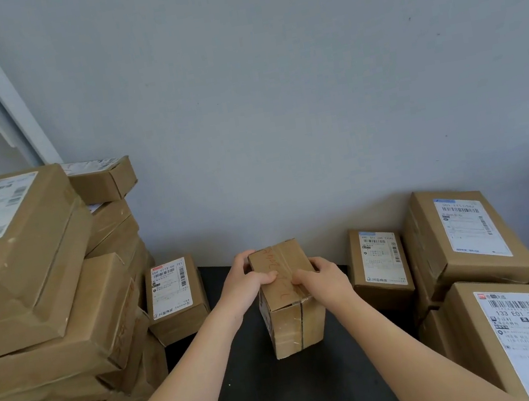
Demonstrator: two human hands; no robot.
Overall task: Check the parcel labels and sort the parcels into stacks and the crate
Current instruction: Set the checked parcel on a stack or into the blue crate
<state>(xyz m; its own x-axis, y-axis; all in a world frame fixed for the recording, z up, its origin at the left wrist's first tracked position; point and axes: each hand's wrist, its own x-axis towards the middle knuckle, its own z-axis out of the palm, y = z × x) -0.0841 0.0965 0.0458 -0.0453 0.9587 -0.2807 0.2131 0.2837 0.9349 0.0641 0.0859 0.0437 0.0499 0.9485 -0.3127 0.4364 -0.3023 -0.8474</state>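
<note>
While my hands, left [246, 281] and right [324, 279], clamp the small taped brown cardboard parcel [289, 300] above the black tabletop [252, 393], no printed label shows. I could missort it.

The small box [185, 323] left of the middle has a white label [168, 288]. Its top line reads "550 Y773 00 721", and a bar code sits under it. The big box [463, 325] at the bottom right has a big label [527, 335] that reads "133 E01 308" under a bar code. The middle box [290, 328] has red handwriting [270, 261] on top, too messy to read. The other labels are too blurry to read.
</note>
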